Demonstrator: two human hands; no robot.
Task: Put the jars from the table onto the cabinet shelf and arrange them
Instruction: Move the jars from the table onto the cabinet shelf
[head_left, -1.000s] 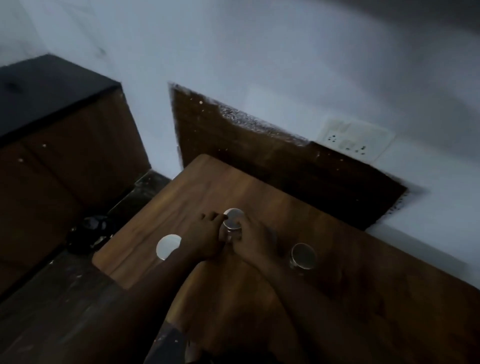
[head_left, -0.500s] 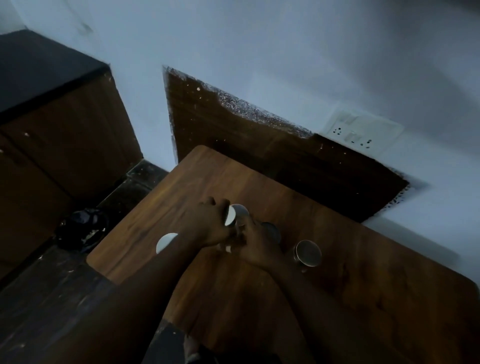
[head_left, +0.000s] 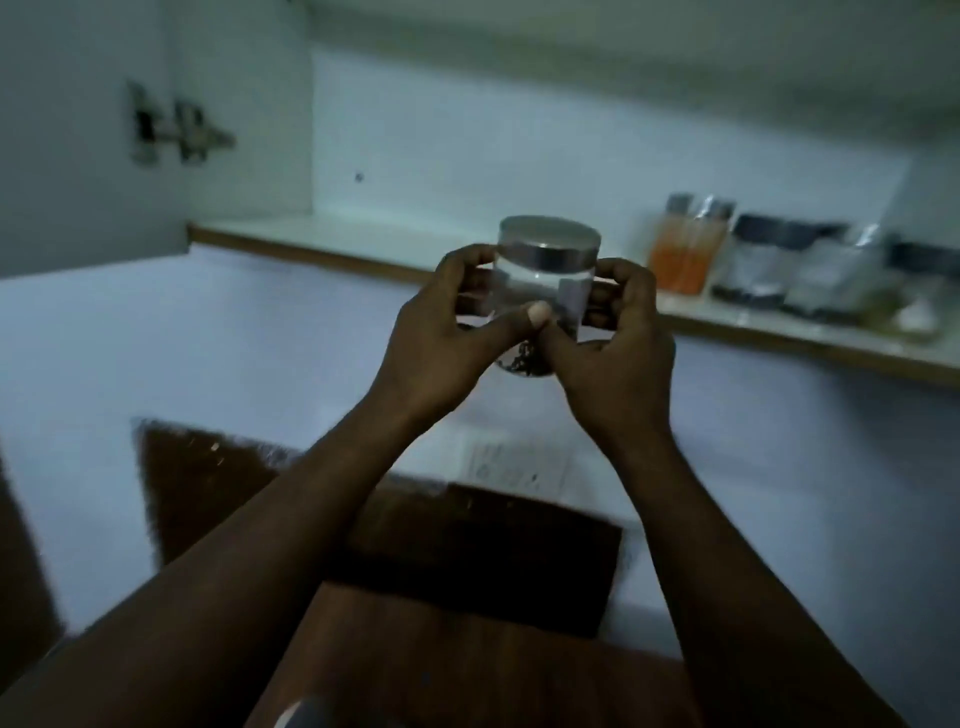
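A clear glass jar (head_left: 540, 270) with a flat metal lid and dark contents at its bottom is held up in front of the open cabinet. My left hand (head_left: 441, 332) grips its left side and my right hand (head_left: 613, 338) grips its right side, thumbs meeting at the front. Behind the jar runs the cabinet shelf (head_left: 332, 244), white with a wooden front edge. Several jars (head_left: 769, 265) stand in a row at the shelf's right end, one with orange contents (head_left: 680, 254). The wooden table (head_left: 467, 670) lies below my arms.
A cabinet door hinge (head_left: 176, 130) shows on the open door at upper left. A wall socket (head_left: 514, 462) sits on the white wall below the shelf, above a dark wooden panel (head_left: 467, 551). A pale round lid edge (head_left: 301, 714) shows at the table's near side.
Both hands have lifted the jar off the table and raised it to shelf height. The view has tilted up from the table to the cabinet.
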